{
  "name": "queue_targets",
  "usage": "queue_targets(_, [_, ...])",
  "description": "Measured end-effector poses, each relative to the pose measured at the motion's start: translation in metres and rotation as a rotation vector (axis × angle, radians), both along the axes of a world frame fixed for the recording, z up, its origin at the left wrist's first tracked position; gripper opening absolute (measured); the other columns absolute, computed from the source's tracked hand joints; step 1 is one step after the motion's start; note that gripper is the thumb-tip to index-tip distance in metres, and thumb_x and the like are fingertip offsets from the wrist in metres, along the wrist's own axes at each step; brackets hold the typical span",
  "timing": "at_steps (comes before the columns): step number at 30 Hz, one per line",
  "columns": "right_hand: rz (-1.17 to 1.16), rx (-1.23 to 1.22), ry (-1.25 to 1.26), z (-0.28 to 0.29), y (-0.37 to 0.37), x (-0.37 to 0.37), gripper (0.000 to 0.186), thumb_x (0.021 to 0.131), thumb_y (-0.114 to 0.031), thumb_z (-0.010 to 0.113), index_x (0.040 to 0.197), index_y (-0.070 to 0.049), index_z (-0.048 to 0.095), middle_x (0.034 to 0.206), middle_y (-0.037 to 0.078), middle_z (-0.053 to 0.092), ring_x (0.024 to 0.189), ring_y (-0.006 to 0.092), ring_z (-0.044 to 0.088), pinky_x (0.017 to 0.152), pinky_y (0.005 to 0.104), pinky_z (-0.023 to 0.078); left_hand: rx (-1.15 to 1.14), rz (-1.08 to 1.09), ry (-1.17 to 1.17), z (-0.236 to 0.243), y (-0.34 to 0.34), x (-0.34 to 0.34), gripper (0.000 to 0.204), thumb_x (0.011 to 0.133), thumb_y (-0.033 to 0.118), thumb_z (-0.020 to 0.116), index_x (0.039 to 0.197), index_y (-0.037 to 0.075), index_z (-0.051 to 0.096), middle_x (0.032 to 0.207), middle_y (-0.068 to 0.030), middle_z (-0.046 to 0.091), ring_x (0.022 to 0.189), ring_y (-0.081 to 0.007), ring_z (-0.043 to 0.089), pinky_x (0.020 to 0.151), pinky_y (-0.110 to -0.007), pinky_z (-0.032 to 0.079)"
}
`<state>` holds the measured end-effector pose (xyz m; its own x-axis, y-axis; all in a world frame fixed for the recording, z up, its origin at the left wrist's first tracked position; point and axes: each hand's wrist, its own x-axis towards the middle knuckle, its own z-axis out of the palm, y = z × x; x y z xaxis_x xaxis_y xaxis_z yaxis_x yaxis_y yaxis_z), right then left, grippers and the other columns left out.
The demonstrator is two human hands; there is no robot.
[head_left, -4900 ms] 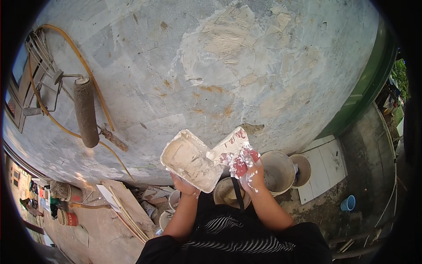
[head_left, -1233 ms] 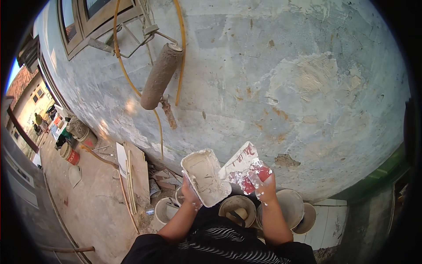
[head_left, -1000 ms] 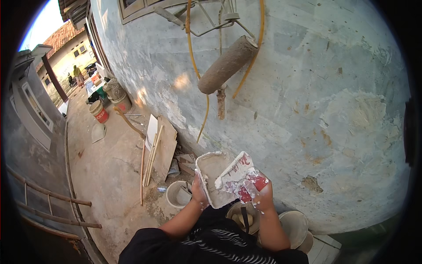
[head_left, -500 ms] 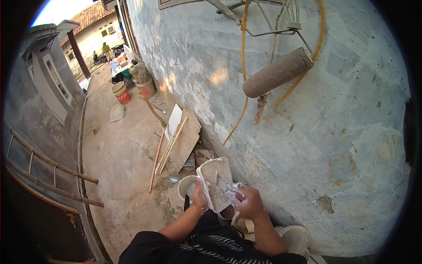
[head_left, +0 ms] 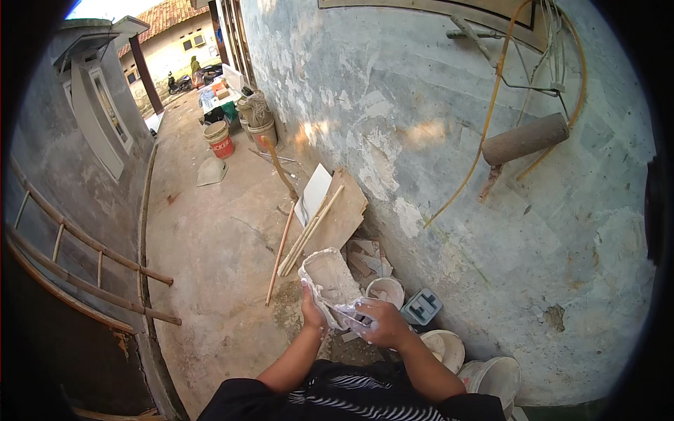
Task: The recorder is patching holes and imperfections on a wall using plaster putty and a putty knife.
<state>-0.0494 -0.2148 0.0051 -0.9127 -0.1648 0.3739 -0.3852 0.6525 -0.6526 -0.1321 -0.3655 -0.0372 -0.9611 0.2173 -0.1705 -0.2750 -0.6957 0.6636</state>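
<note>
In front of my body I hold a shallow rectangular tub (head_left: 328, 275), its rim and inside caked with whitish putty. My left hand (head_left: 313, 310) is closed on the tub's left side, thumb along the outer wall. My right hand (head_left: 385, 324), its fingers smeared with white, grips a putty-coated putty knife (head_left: 348, 313) at the tub's near right rim. Most of the knife's handle is hidden in that hand.
Buckets (head_left: 444, 346) and a blue-grey tray (head_left: 422, 306) stand along the wall at right. Ahead, wooden sticks (head_left: 310, 231) lie on a board. A roller (head_left: 526, 139) hangs on the wall. A bamboo ladder (head_left: 91, 252) lies at left; a red-white bucket (head_left: 219, 140) stands farther off.
The tub has shifted slightly left in view. My right hand and the putty knife moved from the tub's middle to its near right rim. The view turned left, so the wall roller sits farther right.
</note>
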Motion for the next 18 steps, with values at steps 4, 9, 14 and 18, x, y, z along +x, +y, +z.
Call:
queue_targets(4, [0.160, -0.047, -0.044, 0.004, -0.081, -0.029, 0.039, 0.065, -0.018, 0.068, 0.101, -0.003, 0.062, 0.100, 0.018, 0.061, 0.090, 0.0345, 0.059, 0.078, 0.0385, 0.048, 0.011, 0.148, 0.000, -0.006, -0.089, -0.014, 0.062, 0.092, 0.051, 0.030, 0.134, 0.006, 0.033, 0.130, -0.0140, 0.043, 0.117, -0.0315, 0.045, 0.099, -0.043, 0.036])
queue_targets(9, [0.299, -0.072, -0.089, 0.001, -0.166, -0.056, 0.032, 0.074, -0.021, 0.066, 0.100, -0.002, 0.063, 0.099, 0.019, 0.062, 0.088, 0.0352, 0.060, 0.079, 0.0390, 0.048, 0.013, 0.321, -0.024, -0.029, -0.180, -0.027, 0.062, 0.092, 0.052, 0.030, 0.134, 0.006, 0.033, 0.130, -0.0132, 0.043, 0.117, -0.0304, 0.046, 0.098, -0.041, 0.038])
queue_targets(14, [0.349, -0.080, -0.075, 0.009, -0.220, -0.075, 0.032, 0.075, -0.021, 0.065, 0.099, -0.001, 0.063, 0.098, 0.020, 0.062, 0.088, 0.0356, 0.060, 0.079, 0.0388, 0.048, 0.003, 0.449, -0.002, -0.025, -0.231, -0.035, 0.063, 0.092, 0.054, 0.029, 0.134, 0.007, 0.033, 0.131, -0.0131, 0.043, 0.117, -0.0305, 0.046, 0.097, -0.042, 0.038])
queue_targets(18, [0.328, -0.145, -0.008, 0.004, -0.230, -0.088, 0.028, 0.076, -0.019, 0.065, 0.097, -0.001, 0.063, 0.092, 0.020, 0.063, 0.084, 0.0355, 0.060, 0.074, 0.0389, 0.048, -0.024, 0.521, 0.012, -0.031, -0.240, -0.047, 0.063, 0.092, 0.053, 0.029, 0.135, 0.007, 0.032, 0.131, -0.0129, 0.042, 0.117, -0.0299, 0.045, 0.098, -0.041, 0.038])
